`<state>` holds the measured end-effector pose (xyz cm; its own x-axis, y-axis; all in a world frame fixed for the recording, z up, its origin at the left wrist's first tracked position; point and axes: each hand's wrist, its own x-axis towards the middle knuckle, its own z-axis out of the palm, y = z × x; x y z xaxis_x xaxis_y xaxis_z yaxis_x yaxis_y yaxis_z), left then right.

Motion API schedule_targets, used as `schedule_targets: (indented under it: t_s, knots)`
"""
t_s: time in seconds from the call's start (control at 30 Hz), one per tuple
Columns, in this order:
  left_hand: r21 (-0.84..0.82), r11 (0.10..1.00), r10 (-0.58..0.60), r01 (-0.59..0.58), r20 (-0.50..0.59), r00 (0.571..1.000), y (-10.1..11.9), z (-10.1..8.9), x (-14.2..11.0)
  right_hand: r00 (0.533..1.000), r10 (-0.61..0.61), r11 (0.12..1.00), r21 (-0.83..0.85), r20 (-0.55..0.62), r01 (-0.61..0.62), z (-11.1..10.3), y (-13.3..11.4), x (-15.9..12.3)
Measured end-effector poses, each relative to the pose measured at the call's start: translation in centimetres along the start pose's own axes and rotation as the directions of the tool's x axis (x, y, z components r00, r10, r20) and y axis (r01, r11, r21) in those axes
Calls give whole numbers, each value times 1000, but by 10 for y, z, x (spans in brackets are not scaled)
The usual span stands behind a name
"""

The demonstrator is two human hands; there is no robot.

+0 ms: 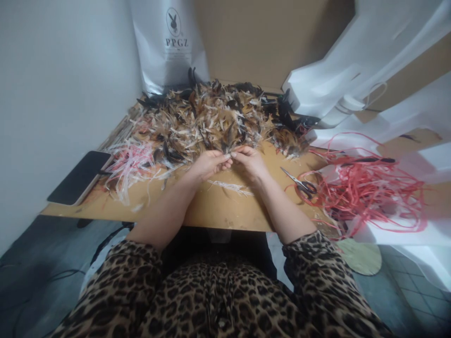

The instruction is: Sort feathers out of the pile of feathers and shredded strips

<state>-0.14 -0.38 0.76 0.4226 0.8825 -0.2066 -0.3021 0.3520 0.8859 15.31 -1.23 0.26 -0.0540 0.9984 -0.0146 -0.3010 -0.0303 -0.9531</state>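
Note:
My left hand point(210, 164) and my right hand point(251, 162) meet above the table's middle, fingertips pinched close together. Between them stands a small dark brown feather point(230, 137), its pale quill end at the fingertips of both hands. Just beyond lies a wide pile of brown, black and white feathers point(207, 112), and the held feather partly blends into it. Thin white strips point(230, 187) lie on the table below my hands. To the right of my right hand rest scissors point(299, 183) with dark handles, blades slightly apart.
A tangle of red strips point(373, 192) covers the right side. Pink and white strips point(130, 162) lie at left, beside a dark-screened phone point(80, 177). A white printed bag point(169, 47) stands behind the feathers. The wooden table's front edge point(225, 226) is near my body.

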Motion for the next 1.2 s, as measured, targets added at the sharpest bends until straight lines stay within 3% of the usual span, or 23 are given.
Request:
schedule_targets:
  t_s: [0.2, 0.53, 0.77, 0.93, 1.1, 1.2]
  knots:
    - [128, 992, 2, -2, 4, 1000, 5, 0, -4, 997, 76, 997, -20, 10, -75, -4, -7, 0]
    - [246, 966, 106, -86, -68, 992, -1, 1, 1, 996, -38, 992, -126, -79, 28, 1, -4, -1]
    - [190, 982, 10, -17, 35, 999, 1, 0, -3, 993, 109, 994, -31, 46, -108, -3, -9, -2]
    - [205, 979, -14, -6, 95, 995, 2, 0, -5, 981, 139, 990, -39, 136, -135, -8, -12, -2]
    - [342, 932, 99, -122, 85, 991, 3, 0, -5, 985, 117, 988, -111, 125, -104, -10, -14, -3]
    - [361, 917, 146, -170, 93, 985, 3, 2, -5, 987, 48, 984, -175, 150, -21, -7, -19, -6]
